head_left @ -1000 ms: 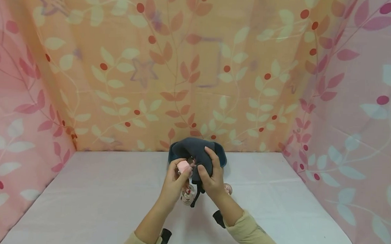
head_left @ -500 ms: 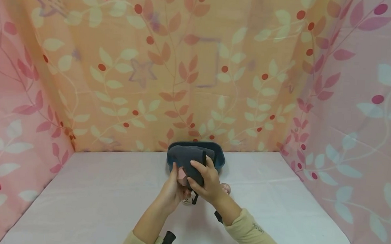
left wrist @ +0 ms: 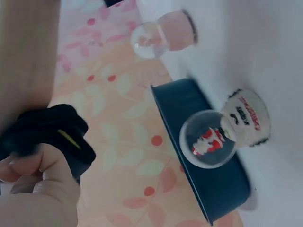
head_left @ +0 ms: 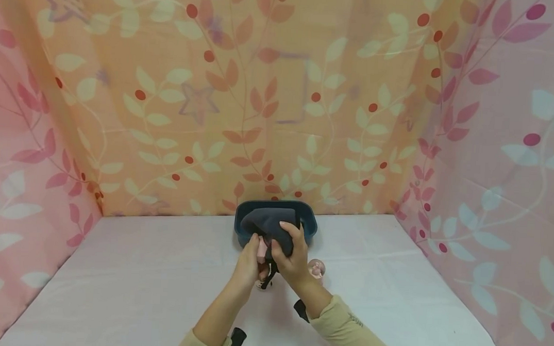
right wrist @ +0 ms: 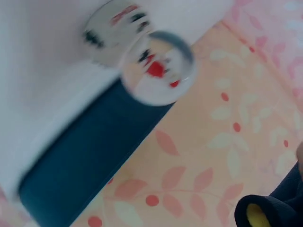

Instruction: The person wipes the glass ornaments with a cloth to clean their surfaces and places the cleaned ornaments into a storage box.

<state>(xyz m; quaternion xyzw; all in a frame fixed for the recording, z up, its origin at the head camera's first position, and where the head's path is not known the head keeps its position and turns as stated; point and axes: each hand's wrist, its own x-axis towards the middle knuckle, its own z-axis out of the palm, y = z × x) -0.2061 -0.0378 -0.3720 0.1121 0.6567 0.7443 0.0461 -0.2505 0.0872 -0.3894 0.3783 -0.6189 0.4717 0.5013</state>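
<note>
My left hand [head_left: 246, 268] grips a pink faceted object [head_left: 262, 250], partly covered by a dark grey cloth [head_left: 271, 223]. With thumb and fingers, my right hand [head_left: 296, 261] holds that cloth at its right side; black cord-like ends hang below. In the left wrist view, curled fingers of the left hand [left wrist: 40, 189] are beside the dark fabric [left wrist: 52, 130]. Only a folded part of the cloth [right wrist: 279, 208], yellow inside, shows in the right wrist view. Below the hands stands a white-based snow globe [left wrist: 206, 139] with a red and white figure, mostly hidden in the head view.
A dark blue open bin [head_left: 313, 223] stands behind the hands, near the patterned back curtain [head_left: 168, 111]. To the right of the right wrist is a pink-based snow globe [head_left: 316, 268]. White cloth covers the table [head_left: 161, 276].
The cloth has come down off the bin's rim and been turned about the pink object, which now points more upright. Both hands stay close together and have shifted slightly.
</note>
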